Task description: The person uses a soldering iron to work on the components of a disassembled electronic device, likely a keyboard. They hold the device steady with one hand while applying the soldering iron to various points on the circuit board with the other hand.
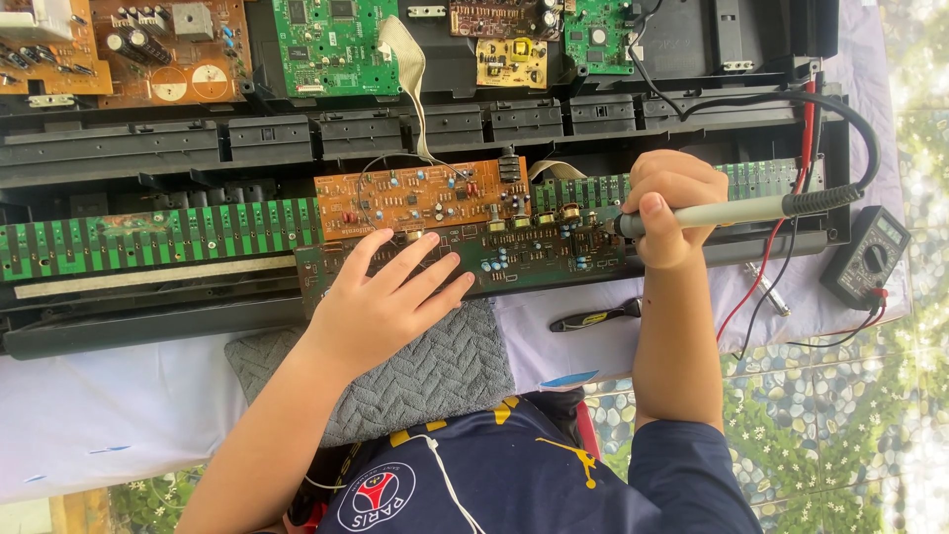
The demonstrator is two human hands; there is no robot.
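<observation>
We're over the long dark green circuit board (465,259), and everything is placed from it. Our left hand (390,297) lies open, fingers spread, flat on its near edge, the heel resting on the grey woven cloth (435,371) just below it. Our right hand (672,203) is closed around the grey-handled soldering iron (727,211), whose tip meets the board's right end. Above the board, touching its upper edge, sits the orange-brown circuit board (415,196). A black screwdriver (595,316) lies below the board's right end, on the white sheet (109,396). Far to the board's right rests a black multimeter (868,257), red and black leads trailing from it.
</observation>
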